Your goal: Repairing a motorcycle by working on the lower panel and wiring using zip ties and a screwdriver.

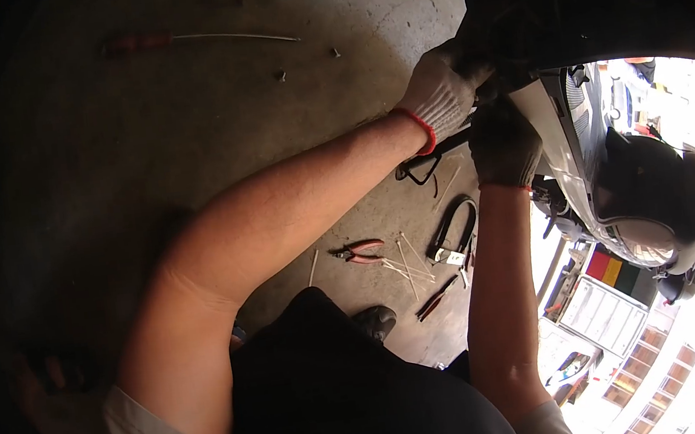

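My left hand point(440, 93), in a pale knit glove with a red cuff, reaches up to the underside of a large black part point(572, 7) that looks like part of a vehicle. Its fingers curl in against the dark part, and their tips are lost in shadow. Just below and to the right, my right hand point(506, 146) wears a darkened glove, also with a red cuff. It is closed beside a light-coloured panel edge point(544, 122). Whatever either hand grips is too dark to make out.
On the concrete floor lie red-handled pliers point(362, 252), several thin pale strips point(405, 267), a black looped cable point(455, 226) and a dark-handled tool point(437, 299). Farther left are a long screwdriver point(141, 43) and two small bolts point(281, 76). A rounded black part point(662, 190) juts out right.
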